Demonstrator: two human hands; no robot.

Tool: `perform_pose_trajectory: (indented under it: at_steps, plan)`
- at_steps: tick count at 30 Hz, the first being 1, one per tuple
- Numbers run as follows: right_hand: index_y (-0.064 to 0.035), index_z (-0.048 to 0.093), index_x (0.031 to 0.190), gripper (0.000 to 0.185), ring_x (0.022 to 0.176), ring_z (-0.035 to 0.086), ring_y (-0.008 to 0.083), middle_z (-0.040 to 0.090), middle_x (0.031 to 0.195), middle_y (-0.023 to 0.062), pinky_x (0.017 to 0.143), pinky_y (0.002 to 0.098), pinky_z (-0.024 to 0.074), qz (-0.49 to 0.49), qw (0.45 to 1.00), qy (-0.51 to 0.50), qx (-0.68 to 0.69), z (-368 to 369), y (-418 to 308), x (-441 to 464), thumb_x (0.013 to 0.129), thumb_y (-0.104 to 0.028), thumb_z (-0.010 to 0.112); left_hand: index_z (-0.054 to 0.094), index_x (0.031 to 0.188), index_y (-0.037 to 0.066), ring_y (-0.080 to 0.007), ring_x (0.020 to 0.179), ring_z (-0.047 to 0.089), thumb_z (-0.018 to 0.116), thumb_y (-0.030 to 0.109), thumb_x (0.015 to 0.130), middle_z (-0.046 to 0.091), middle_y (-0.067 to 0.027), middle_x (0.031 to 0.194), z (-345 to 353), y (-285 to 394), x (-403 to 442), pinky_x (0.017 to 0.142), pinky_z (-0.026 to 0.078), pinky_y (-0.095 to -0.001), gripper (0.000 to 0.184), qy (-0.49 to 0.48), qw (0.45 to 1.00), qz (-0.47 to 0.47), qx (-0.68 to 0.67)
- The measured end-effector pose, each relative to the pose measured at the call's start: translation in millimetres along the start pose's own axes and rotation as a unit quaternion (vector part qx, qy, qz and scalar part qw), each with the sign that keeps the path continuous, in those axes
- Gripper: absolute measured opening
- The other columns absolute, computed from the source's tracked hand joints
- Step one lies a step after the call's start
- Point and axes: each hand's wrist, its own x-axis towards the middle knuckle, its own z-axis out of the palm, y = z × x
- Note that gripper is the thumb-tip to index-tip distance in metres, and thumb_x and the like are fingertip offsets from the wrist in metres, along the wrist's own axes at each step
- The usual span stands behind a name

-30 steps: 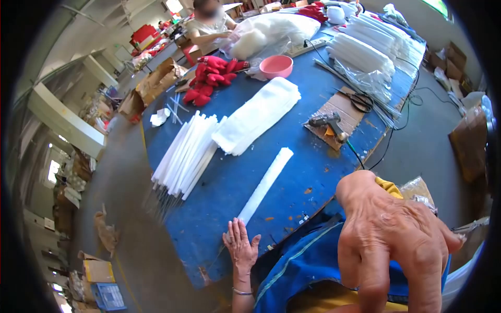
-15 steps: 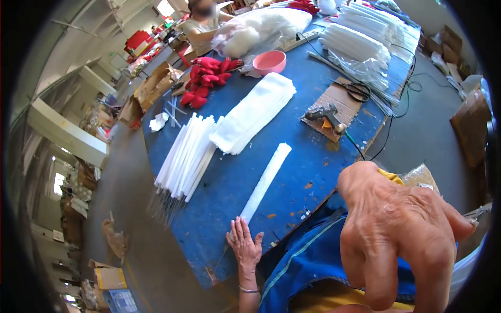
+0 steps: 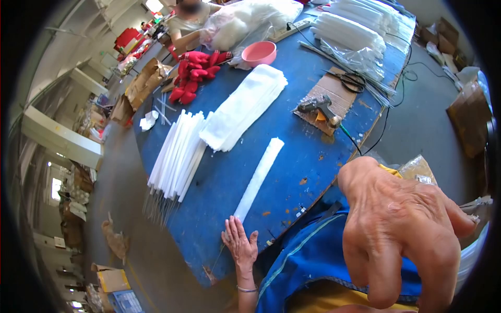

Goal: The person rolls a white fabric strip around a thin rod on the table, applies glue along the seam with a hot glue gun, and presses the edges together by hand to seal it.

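Note:
My left hand (image 3: pixel 240 244) lies flat on the blue table (image 3: pixel 209 229), its fingers stretched out, the fingertips at the lower end of a white fuzzy roll (image 3: pixel 260 177). A thin wire shows beside that hand. Large and close to the camera at the lower right is my right hand (image 3: pixel 399 224), raised off the table with its fingers bent downward; the fingertips are partly cut off, and whether they hold anything is hidden. Left of the roll lie a stack of white cloth (image 3: pixel 244 107) and a bundle of white sticks (image 3: pixel 180 154) with wire ends.
A glue gun (image 3: pixel 321 108) and scissors (image 3: pixel 350 81) lie on cardboard at the right. Farther back are red stuffed pieces (image 3: pixel 193 73), a pink bowl (image 3: pixel 259 53), a bag of white stuffing (image 3: pixel 245 26) and wrapped white bundles (image 3: pixel 349 36). A person (image 3: pixel 188 26) sits across the table.
The whole view has shifted, so the table's contents appear slightly further left and higher. My left hand stays flat at the roll's lower end, and my right hand keeps its bent pose.

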Motion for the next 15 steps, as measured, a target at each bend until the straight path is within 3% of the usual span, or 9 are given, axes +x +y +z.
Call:
perform_pose_trajectory:
  at_steps: [6,7,11,12,15]
  plan:
    - [0.0008,0.064,0.094,0.062,0.061,0.049,0.0267,0.061,0.106,0.0209,0.042,0.0296,0.0392,0.057,0.996,-0.067,0.002,-20,-18,-8,0.095,-0.052,0.032,0.025,0.145,0.002,-0.0317,0.141,0.020,0.029,0.058,0.094,0.027,-0.0161,0.150,-1,1,0,0.110,0.015,-0.0543,0.076,0.002,1.000,0.002,0.004]
    - [0.0084,0.061,0.091,0.064,0.067,0.052,0.0302,0.059,0.111,0.0218,0.044,0.0312,0.0374,0.046,0.995,-0.086,0.021,-22,-20,-23,0.100,-0.044,0.025,0.025,0.145,0.002,-0.0318,0.141,0.020,0.029,0.058,0.094,0.027,-0.0162,0.150,-1,1,-2,0.110,0.015,-0.0542,0.076,0.001,1.000,0.001,0.006]
    - [0.0118,0.061,0.098,0.065,0.066,0.058,0.0339,0.059,0.098,0.0297,0.050,0.0363,0.0462,0.167,0.982,-0.090,-0.008,-33,-47,-56,0.095,-0.051,0.043,0.024,0.146,0.003,-0.0327,0.140,0.021,0.028,0.059,0.094,0.026,-0.0163,0.150,-2,1,0,0.110,0.016,-0.0535,0.077,0.000,1.000,0.008,0.008]
    - [0.0089,0.063,0.096,0.064,0.068,0.062,0.0332,0.062,0.087,0.0226,0.050,0.0374,0.0461,0.187,0.981,-0.040,-0.023,-32,-53,-71,0.081,-0.053,0.066,0.023,0.146,0.003,-0.0327,0.140,0.021,0.028,0.060,0.094,0.026,-0.0163,0.150,-2,0,0,0.110,0.016,-0.0533,0.077,0.000,1.000,0.008,0.010]
    - [0.0094,0.064,0.100,0.061,0.067,0.062,0.0265,0.065,0.090,0.0223,0.051,0.0338,0.0449,0.251,0.963,0.007,-0.099,-42,-79,-111,0.080,-0.048,0.069,0.023,0.146,0.003,-0.0328,0.140,0.020,0.027,0.060,0.094,0.025,-0.0163,0.151,-2,1,-1,0.110,0.015,-0.0537,0.078,-0.008,1.000,-0.003,0.009]
